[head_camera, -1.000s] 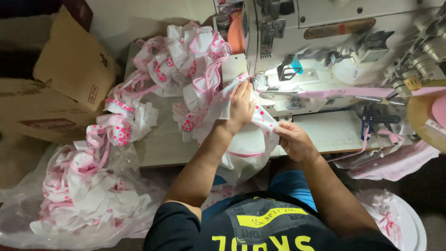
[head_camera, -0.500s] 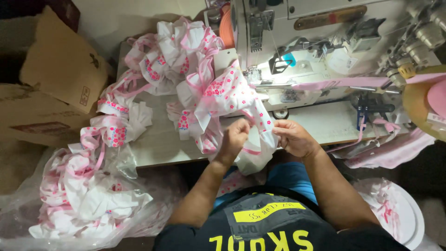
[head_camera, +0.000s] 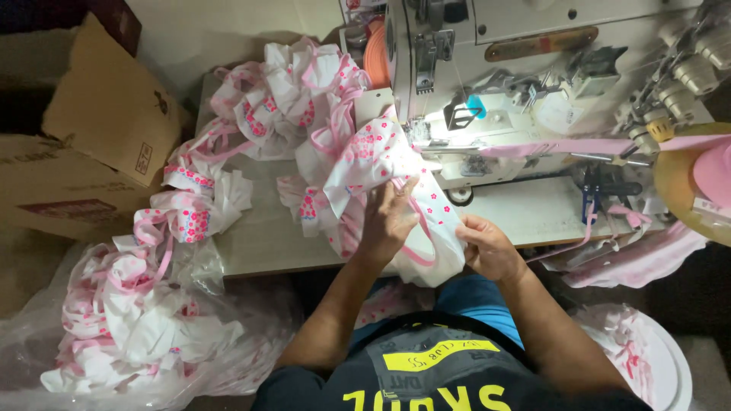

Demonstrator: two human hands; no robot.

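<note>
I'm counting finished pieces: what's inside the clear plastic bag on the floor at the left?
The clear plastic bag holds a heap of white fabric pieces with pink trim and pink flower print. How many pieces, and anything beneath them, is hidden.

A pale worktop [head_camera: 259,236] stands against a light wall [head_camera: 228,30], and a small lamp on the white sewing machine [head_camera: 533,30] gives a bright spot near the needle. On the left, brown cardboard boxes [head_camera: 99,129] stand in shadow, and the floor [head_camera: 708,304] at the right is dark.
</note>
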